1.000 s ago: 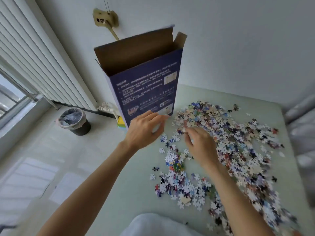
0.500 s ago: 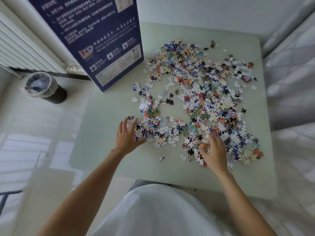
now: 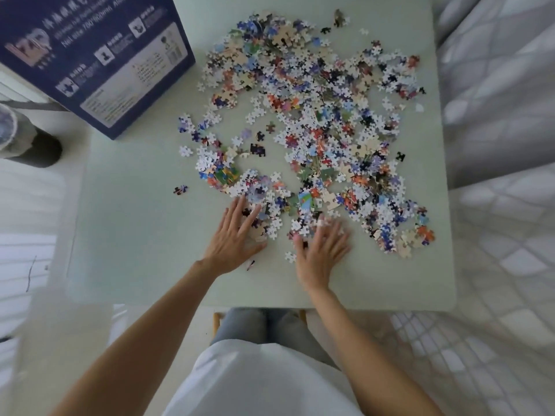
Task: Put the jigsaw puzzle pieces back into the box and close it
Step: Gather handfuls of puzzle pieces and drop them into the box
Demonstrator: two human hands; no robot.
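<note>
Puzzle pieces (image 3: 315,115) are all over the worktop (image 3: 135,235), just beside the box (image 3: 96,58). Left hand (image 3: 231,238) and right hand (image 3: 321,250) lie flat at the pile's near edge, fingers spread. Trash bin (image 3: 21,136) sits on the floor beside the box.

White print covers the face of the tall dark-blue cardboard puzzle box (image 3: 99,55) standing at the far left corner of the pale green table (image 3: 135,223). One slanted line reads in part "Net size 700*500mm"; its last word is blurred. The Chinese characters, the small icons, the pale logo and the white label panel with a barcode are too blurred to read.
</note>
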